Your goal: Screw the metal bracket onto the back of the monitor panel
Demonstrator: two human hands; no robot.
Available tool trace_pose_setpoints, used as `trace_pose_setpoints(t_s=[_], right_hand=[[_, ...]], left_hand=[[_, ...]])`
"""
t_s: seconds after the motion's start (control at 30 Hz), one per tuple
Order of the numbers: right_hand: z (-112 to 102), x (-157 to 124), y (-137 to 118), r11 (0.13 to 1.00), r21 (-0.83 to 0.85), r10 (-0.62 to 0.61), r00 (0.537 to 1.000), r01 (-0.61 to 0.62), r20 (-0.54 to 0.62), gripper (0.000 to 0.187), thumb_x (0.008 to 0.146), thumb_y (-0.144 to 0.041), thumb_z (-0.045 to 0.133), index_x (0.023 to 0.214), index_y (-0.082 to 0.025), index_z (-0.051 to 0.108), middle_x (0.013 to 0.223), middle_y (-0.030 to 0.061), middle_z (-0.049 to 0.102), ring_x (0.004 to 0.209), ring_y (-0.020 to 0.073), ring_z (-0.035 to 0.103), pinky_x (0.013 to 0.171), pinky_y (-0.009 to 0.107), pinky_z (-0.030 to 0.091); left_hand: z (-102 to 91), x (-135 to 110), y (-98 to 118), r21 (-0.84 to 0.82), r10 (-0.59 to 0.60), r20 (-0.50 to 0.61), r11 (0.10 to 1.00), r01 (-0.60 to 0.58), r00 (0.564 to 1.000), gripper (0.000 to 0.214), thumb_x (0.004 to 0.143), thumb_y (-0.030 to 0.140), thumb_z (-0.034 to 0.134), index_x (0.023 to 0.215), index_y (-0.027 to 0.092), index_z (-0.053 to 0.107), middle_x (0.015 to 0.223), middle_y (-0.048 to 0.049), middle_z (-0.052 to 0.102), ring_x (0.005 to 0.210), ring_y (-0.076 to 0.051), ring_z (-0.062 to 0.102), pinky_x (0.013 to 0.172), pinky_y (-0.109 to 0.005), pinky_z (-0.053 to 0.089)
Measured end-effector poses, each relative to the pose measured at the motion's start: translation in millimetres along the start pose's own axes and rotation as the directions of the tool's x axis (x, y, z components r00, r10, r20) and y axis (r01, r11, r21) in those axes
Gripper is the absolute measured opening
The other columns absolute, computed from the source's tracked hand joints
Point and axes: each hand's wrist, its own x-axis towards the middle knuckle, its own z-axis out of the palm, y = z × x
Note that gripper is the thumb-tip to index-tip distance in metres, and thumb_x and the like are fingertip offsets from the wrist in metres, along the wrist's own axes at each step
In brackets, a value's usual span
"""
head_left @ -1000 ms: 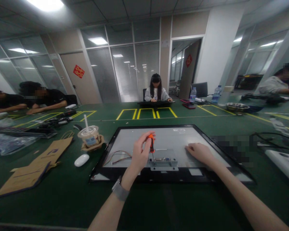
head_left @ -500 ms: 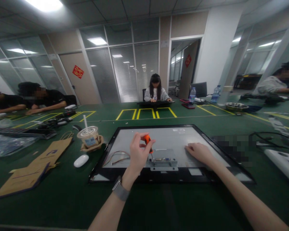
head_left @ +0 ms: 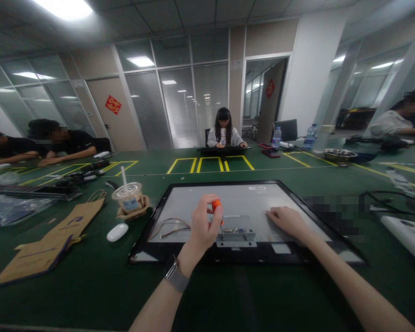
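Note:
A flat monitor panel [head_left: 290, 196] lies back-up on the green table in front of me. My left hand [head_left: 202, 226] is closed around an orange-handled screwdriver [head_left: 216, 206], its tip down on a small metal bracket [head_left: 237, 236] at the panel's near edge. My right hand [head_left: 287, 218] rests flat on the panel's grey back, fingers stretched out, just right of the bracket. Thin coloured wires [head_left: 169, 227] lie on the panel left of my left hand. A watch is on my left wrist.
A drink cup with a straw [head_left: 128, 197], a white mouse [head_left: 117, 232] and brown cardboard [head_left: 51, 235] lie to the left. A white device [head_left: 408, 235] and cables sit at right. Other people sit at the far and side edges of the table.
My left hand has turned the screwdriver in place on the bracket, its fingers shifting round the handle. My right hand has stayed flat on the panel.

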Motion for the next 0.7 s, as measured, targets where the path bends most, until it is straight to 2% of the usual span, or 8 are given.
trace_pose_setpoints(t_s=[0.13, 0.33, 0.5, 0.57, 0.7], right_hand=[[-0.4, 0.2, -0.2, 1.000, -0.002, 0.006, 1.000, -0.006, 0.006, 0.042, 0.093, -0.039, 0.035, 0.077, -0.019, 0.068, 0.081, 0.0113, 0.072, 0.077, 0.0232, 0.065, 0.061, 0.028, 0.036], [-1.7, -0.2, -0.8, 1.000, -0.004, 0.005, 1.000, -0.005, 0.006, 0.043, 0.093, -0.039, 0.035, 0.077, -0.019, 0.069, 0.080, 0.0111, 0.071, 0.076, 0.0222, 0.065, 0.061, 0.028, 0.036], [0.0, -0.7, -0.1, 1.000, 0.010, 0.002, 1.000, -0.002, -0.005, 0.042, 0.093, -0.039, 0.035, 0.076, -0.019, 0.068, 0.080, 0.0108, 0.072, 0.077, 0.0230, 0.065, 0.061, 0.028, 0.035], [0.3, -0.9, 0.2, 1.000, 0.009, -0.007, 1.000, 0.007, -0.015, 0.042, 0.093, -0.038, 0.035, 0.076, -0.019, 0.068, 0.081, 0.0104, 0.072, 0.077, 0.0226, 0.065, 0.061, 0.028, 0.035], [-0.5, -1.1, -0.5, 1.000, 0.003, -0.009, 1.000, 0.009, -0.016, 0.041, 0.093, -0.037, 0.035, 0.075, -0.019, 0.067, 0.080, 0.0100, 0.072, 0.076, 0.0221, 0.065, 0.060, 0.028, 0.035]], left_hand=[[7.0, -1.4, 0.9, -0.104, -0.109, 0.033, 0.988, 0.112, 0.993, 0.020, 0.089, 0.025, 0.052, 0.108, 0.019, 0.052, 0.104, -0.0088, 0.061, 0.083, -0.014, 0.064, 0.061, -0.023, 0.055], [5.7, 0.9, -5.0, -0.094, -0.143, -0.098, 0.987, 0.134, 0.985, 0.025, 0.078, 0.028, 0.068, 0.096, 0.019, 0.053, 0.083, 0.0005, 0.052, 0.070, -0.011, 0.058, 0.055, -0.021, 0.052], [4.0, 6.1, -3.5, -0.030, -0.046, -0.139, 0.999, 0.042, 0.989, 0.021, 0.075, 0.024, 0.071, 0.093, 0.019, 0.060, 0.086, -0.0025, 0.054, 0.085, -0.017, 0.057, 0.080, -0.033, 0.049], [4.7, 7.8, -1.2, -0.079, -0.083, -0.112, 0.994, 0.074, 0.990, 0.016, 0.079, 0.024, 0.066, 0.094, 0.019, 0.062, 0.089, -0.0040, 0.055, 0.087, -0.017, 0.057, 0.082, -0.033, 0.048], [4.6, 8.0, 1.8, -0.248, -0.225, 0.020, 0.943, 0.223, 0.974, 0.020, 0.088, 0.025, 0.053, 0.105, 0.019, 0.061, 0.093, -0.0056, 0.059, 0.083, -0.015, 0.058, 0.078, -0.029, 0.048]])
